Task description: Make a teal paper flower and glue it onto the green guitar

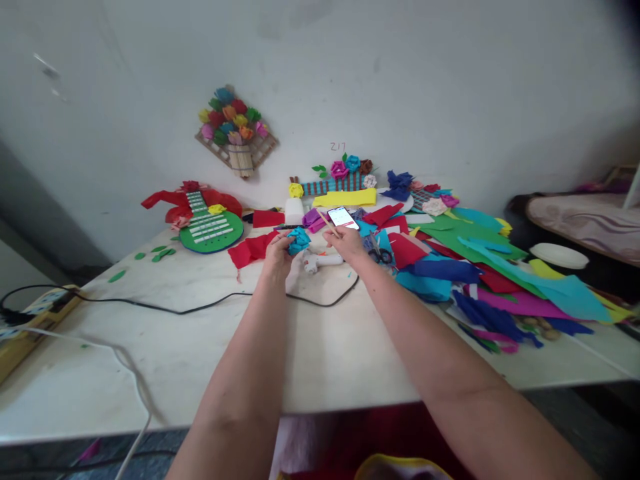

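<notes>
1. Pinching the crumpled blue paper (299,240) at its near side, my left hand (278,253) has its fingers closed around the lower edge. That grip seems chosen to leave the folds facing up and uncrushed; the exact finger contact is partly hidden by the paper itself.

2. My right hand (345,241) grips a thin wooden stick (327,221) between thumb and fingers, near its lower end, so its longer part slants up and leftward. It stands just beside the blue paper, apart from it. A low hold like this probably gives me steadier control.

3. Between and just below my hands, the white glue gun (323,262) lies on its side on the table (345,373), likely so that either hand can reach it. Its black cord (320,305) loops toward me and off to the left, seemingly to the yellow power strip (37,327), which sits near the edge, well apart from the paper.

4. Behind my right hand, the lit phone (343,218) lies face up, perhaps for easy glancing.

5. Scissors (381,256) rest right of that hand, among scraps. Beyond them spreads the coloured paper pile (530,287), presumably off to the side to leave me elbow room.
</notes>
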A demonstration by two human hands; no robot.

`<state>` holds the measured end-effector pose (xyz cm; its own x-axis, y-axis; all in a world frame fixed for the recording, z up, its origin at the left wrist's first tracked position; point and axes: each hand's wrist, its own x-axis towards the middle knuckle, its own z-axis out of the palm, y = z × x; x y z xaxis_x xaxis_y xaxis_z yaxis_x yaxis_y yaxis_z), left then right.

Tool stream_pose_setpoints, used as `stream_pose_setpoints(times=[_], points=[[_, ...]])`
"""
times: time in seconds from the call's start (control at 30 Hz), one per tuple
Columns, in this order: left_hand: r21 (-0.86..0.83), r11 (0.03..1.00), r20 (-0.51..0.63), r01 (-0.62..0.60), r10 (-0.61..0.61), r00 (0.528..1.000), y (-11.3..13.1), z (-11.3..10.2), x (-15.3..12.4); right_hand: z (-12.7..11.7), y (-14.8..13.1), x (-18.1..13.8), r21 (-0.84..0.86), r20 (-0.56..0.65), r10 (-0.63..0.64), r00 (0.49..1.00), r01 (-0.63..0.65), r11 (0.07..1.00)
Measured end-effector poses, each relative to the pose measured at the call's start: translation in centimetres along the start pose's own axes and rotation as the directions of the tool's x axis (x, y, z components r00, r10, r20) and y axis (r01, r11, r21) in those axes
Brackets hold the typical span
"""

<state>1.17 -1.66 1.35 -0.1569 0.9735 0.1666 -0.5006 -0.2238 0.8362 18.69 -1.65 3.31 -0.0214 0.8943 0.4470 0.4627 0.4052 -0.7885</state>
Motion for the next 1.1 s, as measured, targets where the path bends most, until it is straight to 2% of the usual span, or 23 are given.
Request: stream_pose_setpoints(times=[0.23,0.4,0.6,0.83,1.1], points=[[-0.096,0.993,-0.029,0.072,-0.075,0.997,-0.2,0.4,0.0,0.7,-1.3,-0.6,0.250,0.073,0.142,0.987,-0.156,0.956],[-0.140,0.985,-0.036,0.096,-0.102,0.994,0.0,1.2,-0.3,0.9,-1.9,-0.6,0.330,0.106,0.238,0.966,-0.260,0.908],[-0.207,0.965,-0.114,0.159,-0.185,0.976,0.2,1.7,-0.3,0.7,-2.9,-0.8,0.456,0.188,0.303,0.934,-0.356,0.816],[-0.206,0.962,-0.114,0.181,-0.207,0.972,0.3,2.2,-0.5,0.9,-3.7,-1.1,0.495,0.249,0.364,0.898,-0.441,0.749],[-0.192,0.960,-0.119,0.203,-0.228,0.966,0.1,2.7,-0.5,1.7,-3.7,-1.2,0.509,0.231,0.380,0.896,-0.444,0.737]])
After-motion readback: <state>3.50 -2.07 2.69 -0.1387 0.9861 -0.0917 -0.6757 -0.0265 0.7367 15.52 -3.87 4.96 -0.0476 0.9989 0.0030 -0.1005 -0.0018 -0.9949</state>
